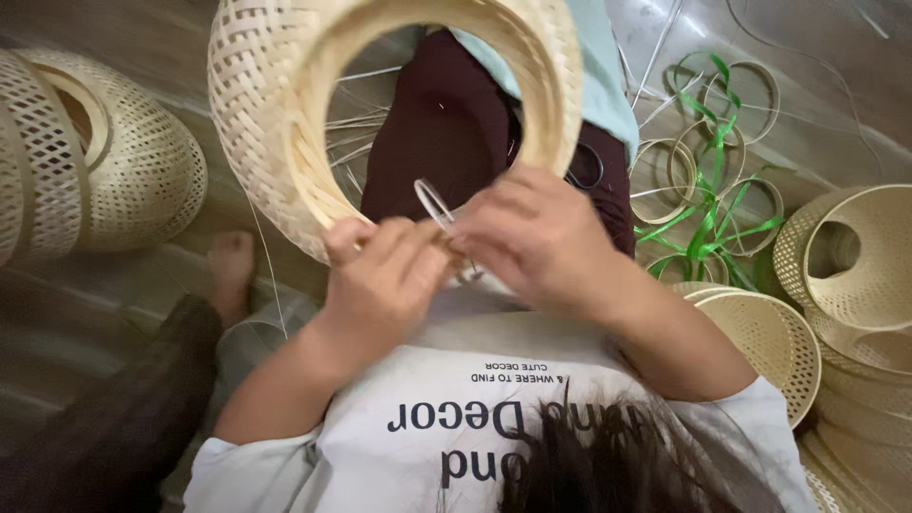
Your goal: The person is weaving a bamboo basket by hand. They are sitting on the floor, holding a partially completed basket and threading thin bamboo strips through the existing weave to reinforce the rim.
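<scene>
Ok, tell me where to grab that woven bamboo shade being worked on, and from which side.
Grip the woven bamboo shade by its thick inner rim ring, probably from the left. The shade stands tilted with its round opening facing the camera, so fingers can hook through. The left hand and right hand crowd the bottom edge around a thin strip loop, leaving the upper left wall free.

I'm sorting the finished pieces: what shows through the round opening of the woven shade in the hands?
Through the woven shade opening: dark maroon cloth, pale blue cloth and loose thin strips. The shade's wall and both hands, left hand and right hand, hide the rest.
</scene>
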